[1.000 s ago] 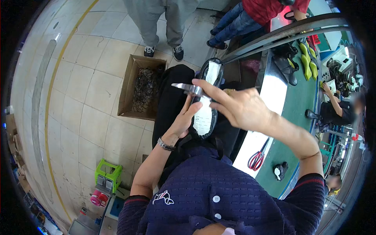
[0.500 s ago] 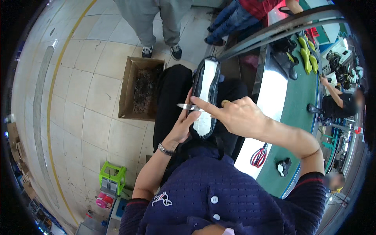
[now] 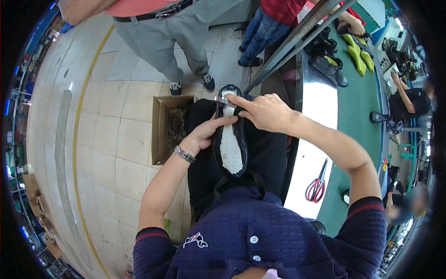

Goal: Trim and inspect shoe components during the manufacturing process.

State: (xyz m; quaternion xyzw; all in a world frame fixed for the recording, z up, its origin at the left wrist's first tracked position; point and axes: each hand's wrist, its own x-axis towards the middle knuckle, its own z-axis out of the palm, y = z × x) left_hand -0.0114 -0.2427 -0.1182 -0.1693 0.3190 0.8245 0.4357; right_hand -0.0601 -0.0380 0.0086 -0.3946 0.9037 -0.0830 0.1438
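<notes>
On my lap, my left hand (image 3: 204,135) clasps a black shoe (image 3: 231,135) sole-up while my right hand (image 3: 262,111) pinches a small metal tool (image 3: 222,99) at its toe, beside a cardboard box (image 3: 160,125) of dark scraps (image 3: 176,128).

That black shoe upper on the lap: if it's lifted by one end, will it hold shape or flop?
The shoe upper probably holds its shape, since it looks stretched over a solid form with a pale bottom showing. That would likely make it heavy for its size. Its rounded sides may rock on the lap, which could be why the left hand steadies it while the right hand works at the toe.
</notes>
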